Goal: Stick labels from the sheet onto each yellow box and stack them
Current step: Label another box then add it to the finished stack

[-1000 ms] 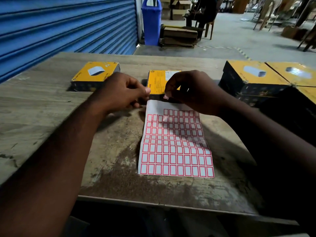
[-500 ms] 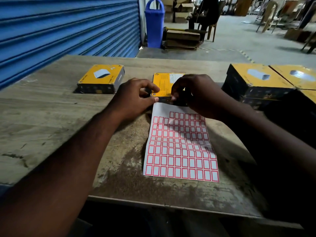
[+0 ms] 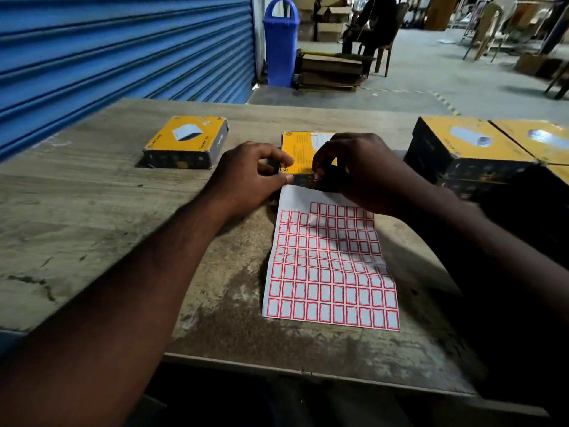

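Right hand (image 3: 360, 172) dropped — against yellow box (image 3: 300, 149).

yellow boxes (image 3: 308, 149) | red-bordered white label sheet (image 3: 329, 272) | blue shutter (image 3: 123, 47)

Right hand (image 3: 354, 171) with its label (image 3: 316, 177), now down at the middle yellow box's (image 3: 300, 149) near edge

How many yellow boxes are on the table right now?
5 show yellow tops: left box, middle box, and three right boxes. Others may lie hidden, stacked beneath those.
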`<move>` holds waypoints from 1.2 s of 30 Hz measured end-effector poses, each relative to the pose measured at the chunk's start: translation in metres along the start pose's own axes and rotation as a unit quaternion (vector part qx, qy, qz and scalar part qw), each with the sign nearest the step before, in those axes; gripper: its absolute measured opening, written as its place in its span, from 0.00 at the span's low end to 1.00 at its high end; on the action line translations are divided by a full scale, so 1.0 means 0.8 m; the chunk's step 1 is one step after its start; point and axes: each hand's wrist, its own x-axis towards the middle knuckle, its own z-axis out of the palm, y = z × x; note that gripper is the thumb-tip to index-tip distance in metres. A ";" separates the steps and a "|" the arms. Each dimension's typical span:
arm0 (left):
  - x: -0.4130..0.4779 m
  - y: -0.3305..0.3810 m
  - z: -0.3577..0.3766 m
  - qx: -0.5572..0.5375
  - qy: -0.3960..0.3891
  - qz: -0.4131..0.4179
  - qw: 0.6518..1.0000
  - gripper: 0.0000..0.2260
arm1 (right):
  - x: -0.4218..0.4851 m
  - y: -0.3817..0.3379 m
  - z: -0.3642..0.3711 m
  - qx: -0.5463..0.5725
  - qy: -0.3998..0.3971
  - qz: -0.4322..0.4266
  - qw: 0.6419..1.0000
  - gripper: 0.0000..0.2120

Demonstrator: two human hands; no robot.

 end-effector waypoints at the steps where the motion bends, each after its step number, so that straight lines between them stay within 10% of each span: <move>1: 0.000 0.000 0.000 -0.002 0.000 -0.001 1.000 0.10 | -0.001 -0.001 0.000 -0.001 -0.001 0.001 1.000 0.08; 36: 0.005 0.006 -0.002 -0.152 -0.054 -0.088 0.983 0.14 | -0.006 0.049 0.013 0.249 0.006 0.223 0.943 0.32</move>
